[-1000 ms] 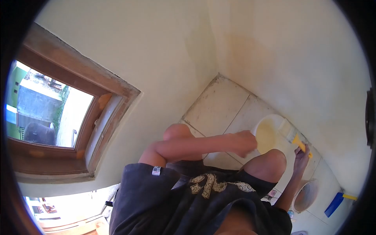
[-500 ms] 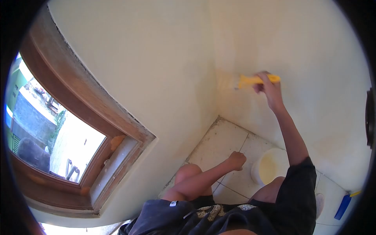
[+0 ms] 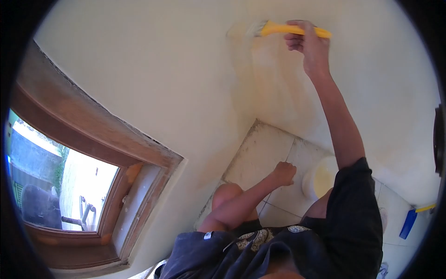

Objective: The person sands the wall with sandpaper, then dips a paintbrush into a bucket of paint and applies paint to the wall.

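Note:
My right hand (image 3: 307, 42) is closed round the yellow handle of a paintbrush (image 3: 278, 29), raised high near the wall corner. The bristles point left and appear to touch the wall (image 3: 200, 69); wet-looking streaks show beside and below them. My left hand (image 3: 284, 174) is closed in a fist over the floor tiles, with the forearm across my knee; what it holds, if anything, is hidden. To its right stands a white bucket (image 3: 320, 179) with pale yellowish contents, partly hidden by my leg and sleeve.
On the left is a window with a brown wooden frame (image 3: 144, 153). A blue tool with a yellow handle (image 3: 409, 224) lies on the floor tiles (image 3: 262, 149) at the right. A dark object (image 3: 438, 139) sits at the right edge of view.
From beside the bucket, my right hand has lifted the brush to the wall, then higher up the corner. My left hand has moved left, away from the bucket.

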Motion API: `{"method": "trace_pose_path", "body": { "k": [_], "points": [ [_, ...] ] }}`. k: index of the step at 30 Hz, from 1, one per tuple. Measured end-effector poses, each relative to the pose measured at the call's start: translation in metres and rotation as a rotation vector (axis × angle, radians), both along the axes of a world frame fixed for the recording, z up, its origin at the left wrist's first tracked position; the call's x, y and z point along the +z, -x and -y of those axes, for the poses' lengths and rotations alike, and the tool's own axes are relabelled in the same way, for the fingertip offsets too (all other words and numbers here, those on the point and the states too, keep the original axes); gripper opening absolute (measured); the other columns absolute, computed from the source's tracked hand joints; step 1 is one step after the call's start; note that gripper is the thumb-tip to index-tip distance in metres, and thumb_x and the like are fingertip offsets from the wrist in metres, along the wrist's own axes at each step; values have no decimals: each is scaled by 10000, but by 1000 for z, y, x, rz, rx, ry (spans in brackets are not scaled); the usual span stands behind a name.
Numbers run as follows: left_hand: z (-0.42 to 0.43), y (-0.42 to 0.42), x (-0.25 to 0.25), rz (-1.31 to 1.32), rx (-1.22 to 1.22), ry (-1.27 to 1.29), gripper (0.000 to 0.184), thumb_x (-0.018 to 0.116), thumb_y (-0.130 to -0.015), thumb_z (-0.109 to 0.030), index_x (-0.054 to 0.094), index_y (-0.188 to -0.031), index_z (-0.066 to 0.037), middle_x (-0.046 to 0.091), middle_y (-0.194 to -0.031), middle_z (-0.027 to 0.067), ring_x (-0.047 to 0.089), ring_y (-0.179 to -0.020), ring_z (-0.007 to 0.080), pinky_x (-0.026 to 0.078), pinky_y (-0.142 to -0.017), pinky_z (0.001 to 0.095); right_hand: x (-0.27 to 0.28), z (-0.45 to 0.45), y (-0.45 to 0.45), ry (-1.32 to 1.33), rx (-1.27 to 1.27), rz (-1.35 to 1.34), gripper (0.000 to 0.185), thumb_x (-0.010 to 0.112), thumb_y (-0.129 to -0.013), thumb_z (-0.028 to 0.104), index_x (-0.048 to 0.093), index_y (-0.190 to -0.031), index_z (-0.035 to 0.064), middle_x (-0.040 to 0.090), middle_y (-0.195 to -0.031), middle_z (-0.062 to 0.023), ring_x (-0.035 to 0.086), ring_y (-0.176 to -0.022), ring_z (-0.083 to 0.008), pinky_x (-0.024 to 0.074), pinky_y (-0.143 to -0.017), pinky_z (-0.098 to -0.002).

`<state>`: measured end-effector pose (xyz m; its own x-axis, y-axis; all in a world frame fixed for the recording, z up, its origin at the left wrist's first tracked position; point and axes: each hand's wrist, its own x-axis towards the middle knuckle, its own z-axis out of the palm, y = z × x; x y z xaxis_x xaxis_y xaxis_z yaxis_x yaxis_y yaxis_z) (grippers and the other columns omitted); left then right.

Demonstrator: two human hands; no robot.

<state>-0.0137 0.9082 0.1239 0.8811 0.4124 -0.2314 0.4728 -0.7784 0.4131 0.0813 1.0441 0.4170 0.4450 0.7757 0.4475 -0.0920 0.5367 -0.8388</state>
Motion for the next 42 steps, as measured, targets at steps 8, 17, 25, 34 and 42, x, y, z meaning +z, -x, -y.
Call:
{"method": "trace_pose_path", "body": {
  "k": [8, 17, 25, 34, 42],
  "points": [
    [7, 2, 0, -1, -5, -25, 429, 730, -686, -346, 577, -918, -19, 618, -880, 179, 613, -867, 341, 492, -756, 441, -129, -16, -4, 320, -67, 190, 218, 526, -843, 179, 630, -778, 0, 584, -562, -78, 544, -443, -136, 445, -441, -259],
    [5, 0, 1, -24, -8, -30, 429, 730, -686, -345, 577, -908, -12, 618, -875, 182, 616, -859, 347, 501, -745, 435, 14, -33, 21, -63, -160, 399, 298, 503, -845, 240, 629, -720, 1, 581, -534, -68, 552, -463, -132, 454, -482, -293],
    [6, -1, 0, -66, 11, -20, 417, 733, -677, -329, 587, -909, -15, 625, -884, 177, 615, -885, 330, 490, -773, 430, -67, -7, -10, 58, -91, 178, 267, 504, -866, 195, 627, -762, -18, 579, -576, -77, 528, -463, -114, 437, -450, -269],
    [6, 0, 6, -78, 1, -24, 426, 713, -696, -349, 572, -927, -20, 614, -894, 178, 606, -883, 342, 480, -766, 441, -51, -17, 32, -13, -62, 294, 276, 508, -859, 213, 632, -767, -16, 588, -583, -70, 553, -468, -136, 445, -460, -267],
    [15, 10, 15, -131, -39, -19, 375, 706, -704, -348, 624, -856, -14, 631, -851, 170, 623, -844, 335, 504, -735, 420, -149, 5, -9, 120, -171, 31, 231, 514, -863, 170, 625, -809, -24, 586, -593, -71, 541, -469, -114, 445, -459, -251]
  ]
}}
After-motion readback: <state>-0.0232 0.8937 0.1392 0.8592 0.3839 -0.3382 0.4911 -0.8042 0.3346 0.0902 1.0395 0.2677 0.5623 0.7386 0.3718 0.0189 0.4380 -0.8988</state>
